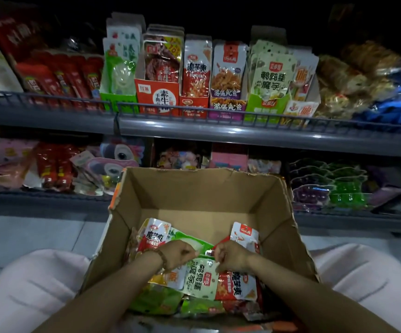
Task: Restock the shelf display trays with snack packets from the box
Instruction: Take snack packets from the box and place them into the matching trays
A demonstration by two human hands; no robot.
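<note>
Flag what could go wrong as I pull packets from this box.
The box holds mixed kinds, so the pale packet that the right hand pinches could land in the wrong tray; its match is the green tray. That tray already looks full, so pushing more in may tip some over the rail.

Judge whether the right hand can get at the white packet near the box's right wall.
Probably yes: the white packet stands uncovered just beyond the right hand, though that hand pinches a pale green packet.
</note>
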